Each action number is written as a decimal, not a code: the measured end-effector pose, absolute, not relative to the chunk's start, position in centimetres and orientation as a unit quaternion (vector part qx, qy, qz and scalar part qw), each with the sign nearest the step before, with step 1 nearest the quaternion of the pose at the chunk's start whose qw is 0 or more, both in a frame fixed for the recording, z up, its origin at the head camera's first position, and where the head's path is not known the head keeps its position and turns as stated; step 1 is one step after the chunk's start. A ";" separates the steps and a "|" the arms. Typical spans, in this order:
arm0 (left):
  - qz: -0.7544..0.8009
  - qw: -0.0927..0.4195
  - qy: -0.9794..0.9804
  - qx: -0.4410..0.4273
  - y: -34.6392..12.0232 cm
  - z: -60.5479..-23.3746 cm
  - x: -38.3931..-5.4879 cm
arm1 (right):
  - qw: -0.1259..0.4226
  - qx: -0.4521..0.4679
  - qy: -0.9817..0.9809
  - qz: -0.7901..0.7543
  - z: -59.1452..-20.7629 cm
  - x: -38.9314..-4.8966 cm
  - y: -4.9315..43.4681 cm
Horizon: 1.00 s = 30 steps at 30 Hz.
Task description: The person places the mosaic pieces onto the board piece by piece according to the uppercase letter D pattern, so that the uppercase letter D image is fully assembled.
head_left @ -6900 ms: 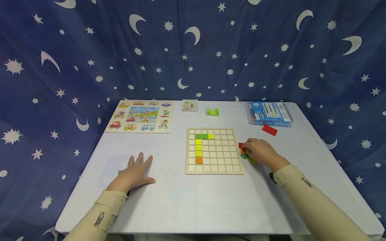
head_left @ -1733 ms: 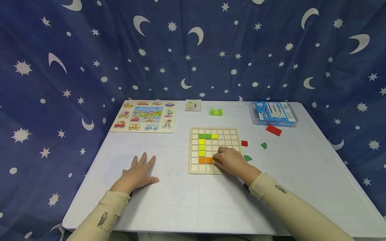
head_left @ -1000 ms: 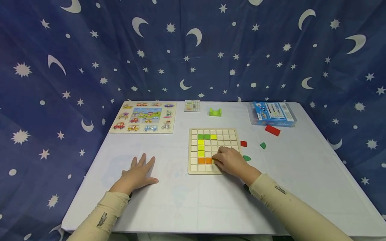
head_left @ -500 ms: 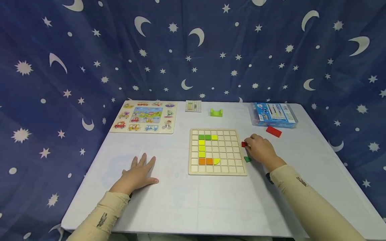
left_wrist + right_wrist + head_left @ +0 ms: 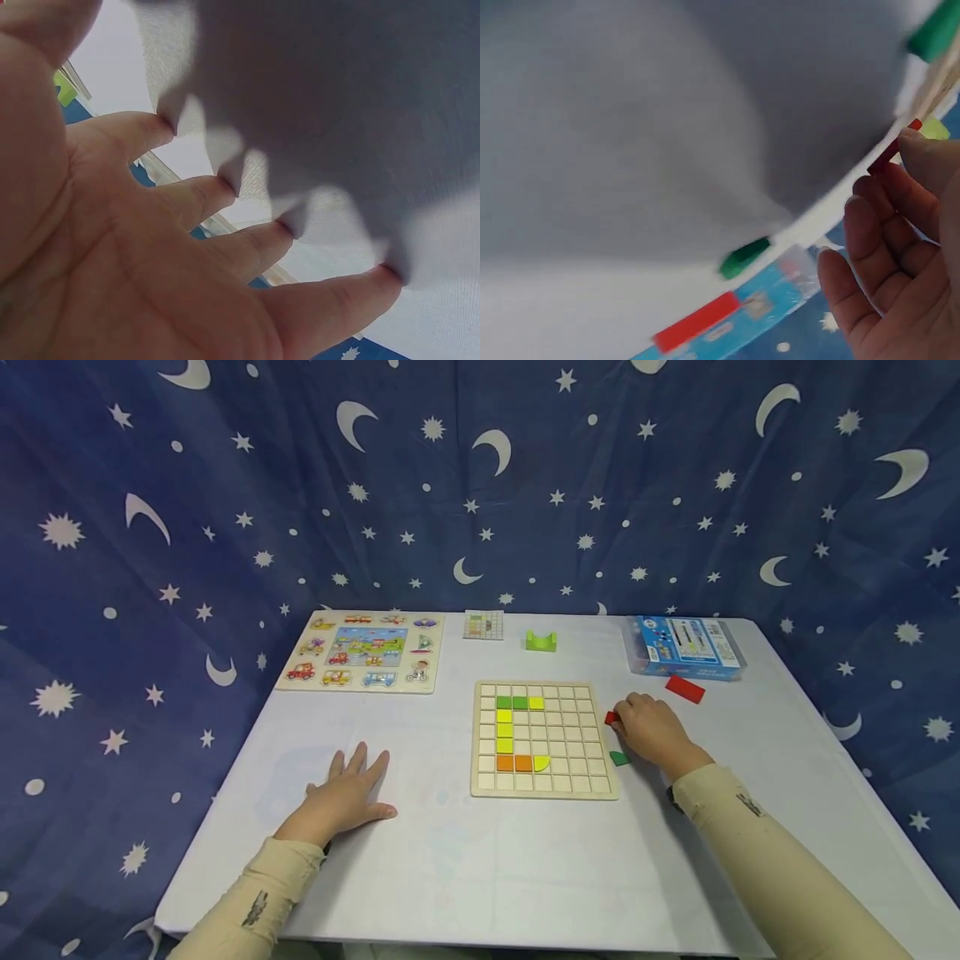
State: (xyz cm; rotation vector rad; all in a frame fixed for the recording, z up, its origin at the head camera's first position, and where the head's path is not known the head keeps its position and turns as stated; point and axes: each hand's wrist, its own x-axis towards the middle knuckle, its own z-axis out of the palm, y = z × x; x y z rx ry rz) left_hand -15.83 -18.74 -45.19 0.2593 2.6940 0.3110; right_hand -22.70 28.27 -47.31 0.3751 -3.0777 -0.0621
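Note:
My right hand (image 5: pixel 651 731) pinches a small red square tile (image 5: pixel 895 148) between thumb and forefinger, just off the right side of the wooden grid board (image 5: pixel 573 782). On the board, green, yellow and orange square tiles form a bracket shape. At the end of its lower row lies a yellow quarter-round tile (image 5: pixel 541 763). A green quarter-round tile (image 5: pixel 619 758) lies between the board and my right wrist. Another green piece (image 5: pixel 744 259) appears in the right wrist view, hidden by the hand in the head view. My left hand (image 5: pixel 339 802) rests on the tablecloth, fingers spread.
A vehicle picture puzzle (image 5: pixel 431 652) lies at the back left. Behind the board are a small grid pattern card (image 5: pixel 483 625) and a light green holder (image 5: pixel 541 642). A clear box with a blue label (image 5: pixel 686 647) stands back right, a red rectangular piece (image 5: pixel 686 689) before it.
A second orange tile and the yellow quarter-round tile have come onto the board's lower row. My right hand has moved off the board to the right and taken the red square tile. The left hand stays put.

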 end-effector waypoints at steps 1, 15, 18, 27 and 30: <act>0.113 0.206 0.967 0.093 -18.7 -45.2 -15.8 | 0.029 0.124 -0.992 -0.019 -47.2 -22.8 28.0; 0.107 0.206 0.968 0.091 -18.9 -45.6 -16.1 | -0.006 0.093 -0.995 0.045 -46.0 -23.5 26.2; 0.107 0.209 0.968 0.089 -18.9 -45.3 -16.0 | -0.045 0.081 -0.994 0.061 -46.2 -23.7 26.6; 0.111 0.210 0.968 0.087 -18.9 -45.5 -16.0 | -0.047 0.088 -0.991 0.085 -46.7 -23.9 27.2; 0.109 0.209 0.968 0.088 -18.9 -45.5 -16.0 | -0.036 0.099 -0.990 0.094 -46.4 -23.8 26.9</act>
